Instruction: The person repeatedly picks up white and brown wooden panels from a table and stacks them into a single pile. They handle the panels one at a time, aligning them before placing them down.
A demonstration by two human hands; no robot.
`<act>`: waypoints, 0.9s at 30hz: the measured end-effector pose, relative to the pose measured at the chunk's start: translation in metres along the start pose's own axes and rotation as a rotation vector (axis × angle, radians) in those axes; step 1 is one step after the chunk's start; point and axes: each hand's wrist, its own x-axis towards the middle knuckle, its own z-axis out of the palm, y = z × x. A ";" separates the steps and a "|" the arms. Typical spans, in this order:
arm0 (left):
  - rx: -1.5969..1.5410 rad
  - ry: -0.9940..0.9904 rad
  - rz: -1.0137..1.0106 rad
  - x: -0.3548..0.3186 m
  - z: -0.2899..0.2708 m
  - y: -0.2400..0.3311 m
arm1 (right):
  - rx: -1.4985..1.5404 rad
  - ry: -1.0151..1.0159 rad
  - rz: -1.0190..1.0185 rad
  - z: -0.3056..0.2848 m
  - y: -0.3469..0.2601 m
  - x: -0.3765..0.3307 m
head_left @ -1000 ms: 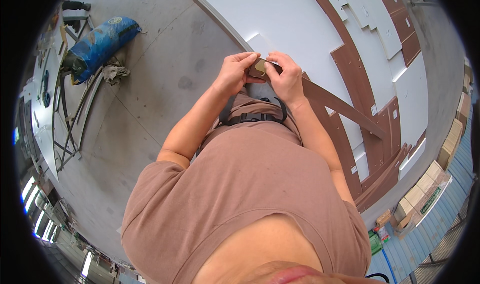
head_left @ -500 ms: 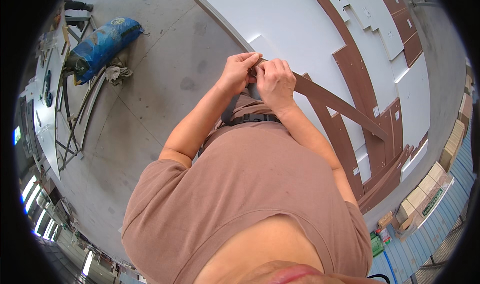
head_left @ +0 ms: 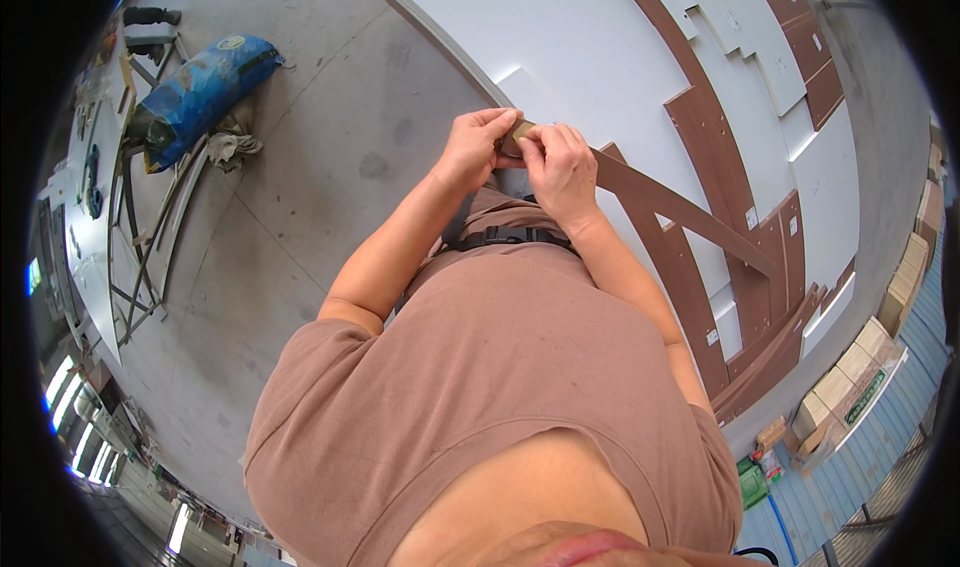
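A long, narrow brown board (head_left: 680,215) slants from my hands out to the right, over a wide white surface. Its near end is gripped by my left hand (head_left: 477,147), thumb on top and fingers curled beneath. At that end, between the two hands, shows a small tan-brown patch (head_left: 514,139); whether it is the board's own face or a separate piece I cannot tell. My right hand (head_left: 563,170) is closed over the board just beside it, thumb and fingertips pinched at the patch. What those fingertips hold, if anything, is hidden.
White panels (head_left: 560,27) and brown boards (head_left: 715,152) lie spread and overlapping ahead and to the right. A blue sack (head_left: 212,92) rests on a metal frame at the left. Stacked cartons (head_left: 840,392) stand along the far right, near a green container (head_left: 752,484).
My right hand has shifted slightly right and down along the board, uncovering the tan-brown patch at its end. My left hand keeps its hold in nearly the same place.
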 end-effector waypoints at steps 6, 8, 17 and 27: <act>0.018 -0.025 0.009 0.007 -0.002 0.001 | -0.079 0.083 -0.027 0.008 -0.010 0.002; 0.029 -0.008 0.003 0.006 -0.002 -0.001 | -0.124 0.068 -0.031 0.010 -0.011 0.003; 0.053 -0.020 0.041 0.013 -0.004 -0.008 | -0.268 0.003 -0.045 0.021 -0.009 0.003; 0.048 -0.009 -0.001 0.016 0.004 -0.011 | -0.210 0.050 -0.050 0.020 0.008 -0.002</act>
